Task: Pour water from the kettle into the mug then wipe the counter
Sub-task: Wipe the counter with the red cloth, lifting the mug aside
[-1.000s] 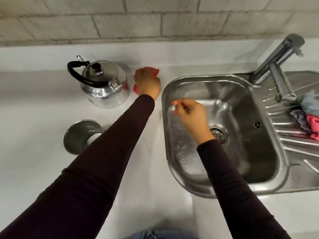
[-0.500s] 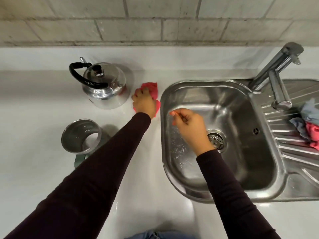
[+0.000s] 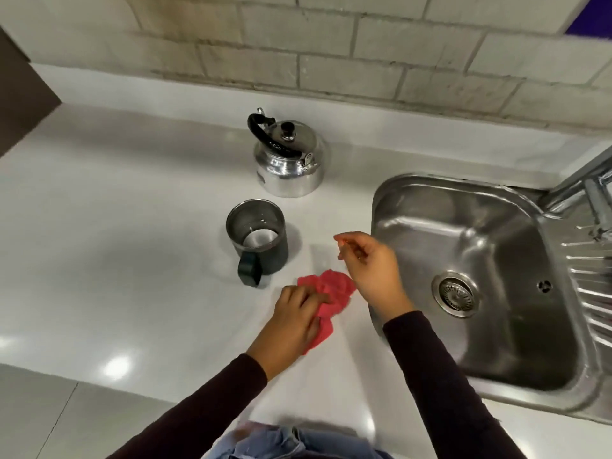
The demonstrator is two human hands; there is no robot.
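Observation:
A shiny steel kettle (image 3: 287, 160) with a black handle stands upright on the white counter (image 3: 116, 243) near the back wall. In front of it sits a dark metal mug (image 3: 256, 236), its handle toward me. My left hand (image 3: 291, 323) presses a crumpled red cloth (image 3: 331, 293) flat on the counter, just right of the mug's handle. My right hand (image 3: 371, 263) hovers above the counter beside the sink's left rim, fingers loosely curled, holding nothing that I can make out.
A stainless sink (image 3: 496, 246) with a drain strainer (image 3: 458, 294) fills the right side. Its tap (image 3: 583, 187) and ribbed drainboard (image 3: 592, 286) lie at the far right. A tiled wall (image 3: 331, 51) runs behind. The counter's front edge is near my body.
My left hand has dragged the red cloth from beside the kettle toward me, past the mug. The right hand came off the sink basin toward the counter. The view swung left.

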